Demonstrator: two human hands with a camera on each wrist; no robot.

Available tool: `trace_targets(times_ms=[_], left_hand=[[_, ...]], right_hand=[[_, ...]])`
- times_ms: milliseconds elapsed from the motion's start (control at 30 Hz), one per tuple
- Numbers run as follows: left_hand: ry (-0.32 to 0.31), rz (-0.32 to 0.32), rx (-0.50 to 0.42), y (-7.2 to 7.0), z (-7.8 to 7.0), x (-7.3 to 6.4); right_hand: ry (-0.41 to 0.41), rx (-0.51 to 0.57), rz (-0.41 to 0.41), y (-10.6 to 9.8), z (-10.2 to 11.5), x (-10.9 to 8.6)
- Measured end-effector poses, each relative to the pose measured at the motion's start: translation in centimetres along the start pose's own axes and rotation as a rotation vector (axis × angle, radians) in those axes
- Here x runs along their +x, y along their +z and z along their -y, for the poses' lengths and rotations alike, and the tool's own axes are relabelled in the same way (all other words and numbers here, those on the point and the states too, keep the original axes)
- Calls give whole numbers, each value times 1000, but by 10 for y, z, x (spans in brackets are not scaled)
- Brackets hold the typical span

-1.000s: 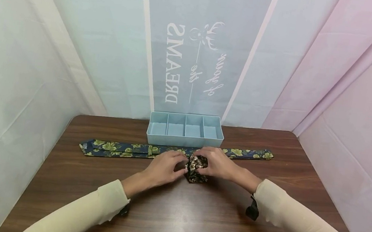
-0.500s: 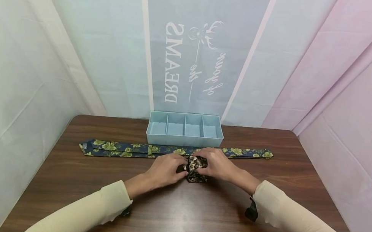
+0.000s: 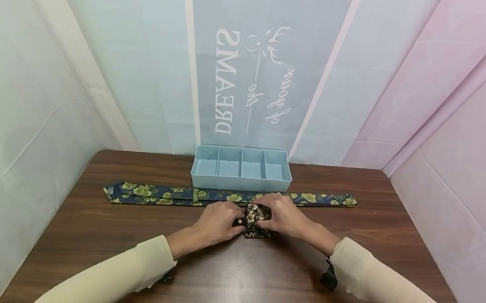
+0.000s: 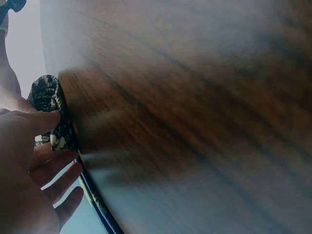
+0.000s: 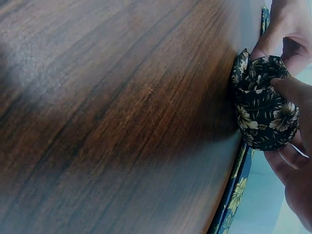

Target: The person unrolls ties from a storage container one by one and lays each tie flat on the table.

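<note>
A black necktie [image 3: 256, 223] with white and tan flowers sits on the table, rolled into a compact bundle. My right hand [image 3: 284, 216] grips it from the right, thumb on the near face and fingers over the far side. From the left, my left hand [image 3: 216, 222] pinches the bundle's edge between thumb and index finger. In the left wrist view the other left fingers [image 4: 63, 183] spread loosely beyond it. The right wrist view shows the roll [image 5: 268, 119] with its folded layers, the right thumb [image 5: 287, 90] on top. Its underside is hidden.
Behind the hands a navy necktie [image 3: 166, 194] with yellow-green flowers lies stretched across the brown wooden table [image 3: 228, 285]. Beyond it stands a light blue box [image 3: 239, 185] with several compartments, close to the printed backdrop [image 3: 254, 88]. Pale cloth walls flank the table.
My left hand has shifted slightly right and closer against the black necktie, its fingers tucking in at the left edge. The right hand stays in nearly the same place.
</note>
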State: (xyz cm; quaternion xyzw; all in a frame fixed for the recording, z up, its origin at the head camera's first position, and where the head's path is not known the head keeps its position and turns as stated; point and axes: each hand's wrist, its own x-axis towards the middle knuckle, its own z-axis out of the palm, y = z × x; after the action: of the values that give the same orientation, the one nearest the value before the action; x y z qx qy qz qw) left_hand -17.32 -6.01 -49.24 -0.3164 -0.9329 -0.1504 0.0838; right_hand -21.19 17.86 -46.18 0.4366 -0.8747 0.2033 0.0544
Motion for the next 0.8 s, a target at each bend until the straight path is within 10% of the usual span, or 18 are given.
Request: trace_targets(times_ms=[800], left_hand=[[13, 64, 121, 0, -3, 3]], right_hand=[[49, 206, -47, 11, -18, -16]])
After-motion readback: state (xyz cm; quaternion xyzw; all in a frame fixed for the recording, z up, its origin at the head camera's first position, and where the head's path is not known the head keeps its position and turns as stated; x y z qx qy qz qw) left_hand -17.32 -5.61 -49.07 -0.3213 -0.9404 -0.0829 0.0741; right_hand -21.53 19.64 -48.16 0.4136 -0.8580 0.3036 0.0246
